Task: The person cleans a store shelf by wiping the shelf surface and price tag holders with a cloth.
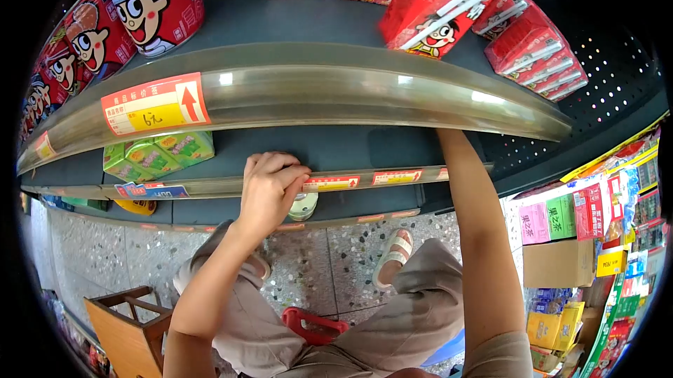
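My left hand is at the front edge of the lower shelf, over its clear label strip. Its fingers are curled together with the thumb against them; what they hold, if anything, is hidden. A red-and-yellow price label lies just right of the fingertips. Below the hand, a round pale can shows in part. My right forearm reaches under the upper shelf's strip, which hides my right hand. Green drink cartons sit on the lower shelf to the left.
Red milk cans and red carton packs stand on the upper shelf. A price tag hangs on its strip. A wooden stool is lower left, a red plastic piece between my legs. Stacked goods line the right.
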Demonstrator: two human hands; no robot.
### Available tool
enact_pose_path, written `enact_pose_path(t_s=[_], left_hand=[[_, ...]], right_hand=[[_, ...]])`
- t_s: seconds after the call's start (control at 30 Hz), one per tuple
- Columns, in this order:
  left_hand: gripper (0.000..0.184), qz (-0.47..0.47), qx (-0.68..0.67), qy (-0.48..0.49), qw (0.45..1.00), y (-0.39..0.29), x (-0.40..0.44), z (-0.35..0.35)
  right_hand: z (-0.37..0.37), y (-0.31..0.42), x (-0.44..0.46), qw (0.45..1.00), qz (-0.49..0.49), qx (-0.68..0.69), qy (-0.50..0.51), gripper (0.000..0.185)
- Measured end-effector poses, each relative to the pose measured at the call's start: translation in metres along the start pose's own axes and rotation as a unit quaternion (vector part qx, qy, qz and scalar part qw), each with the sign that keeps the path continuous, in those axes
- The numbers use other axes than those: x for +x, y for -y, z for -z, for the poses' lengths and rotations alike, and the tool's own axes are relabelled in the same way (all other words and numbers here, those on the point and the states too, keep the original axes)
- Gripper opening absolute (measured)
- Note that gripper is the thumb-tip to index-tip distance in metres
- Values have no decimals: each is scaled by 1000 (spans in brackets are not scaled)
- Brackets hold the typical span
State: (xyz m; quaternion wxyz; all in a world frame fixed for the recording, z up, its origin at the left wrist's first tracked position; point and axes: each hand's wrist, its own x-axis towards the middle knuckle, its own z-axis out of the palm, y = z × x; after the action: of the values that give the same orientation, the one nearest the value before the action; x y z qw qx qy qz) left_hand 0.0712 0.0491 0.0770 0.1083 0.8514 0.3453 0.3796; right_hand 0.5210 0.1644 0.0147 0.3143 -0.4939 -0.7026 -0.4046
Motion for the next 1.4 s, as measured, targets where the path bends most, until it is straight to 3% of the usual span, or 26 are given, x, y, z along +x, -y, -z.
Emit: enact_pose_path(t_s=[0.6, 1.1, 1.2, 1.3, 1.4], left_hand=[[9, -3, -7, -4, 1000, 0, 0, 1], [10, 7, -4, 2, 1000, -2, -2, 2], [9, 3, -7, -10, 1000, -3, -3, 0], [9, 1, -8, -18, 1000, -3, -4, 0], [9, 1, -8, -21, 1000, -3, -5, 0]], right_hand=[[-4, -6, -1, 999, -25, 5, 21, 35], [1, 4, 5, 997, 22, 56, 42, 36], [16, 15, 9, 992, 13, 90, 88, 36], [47, 35, 18, 961, -96, 116, 233, 36], [59, 45, 16, 962, -98, 109, 231, 33]])
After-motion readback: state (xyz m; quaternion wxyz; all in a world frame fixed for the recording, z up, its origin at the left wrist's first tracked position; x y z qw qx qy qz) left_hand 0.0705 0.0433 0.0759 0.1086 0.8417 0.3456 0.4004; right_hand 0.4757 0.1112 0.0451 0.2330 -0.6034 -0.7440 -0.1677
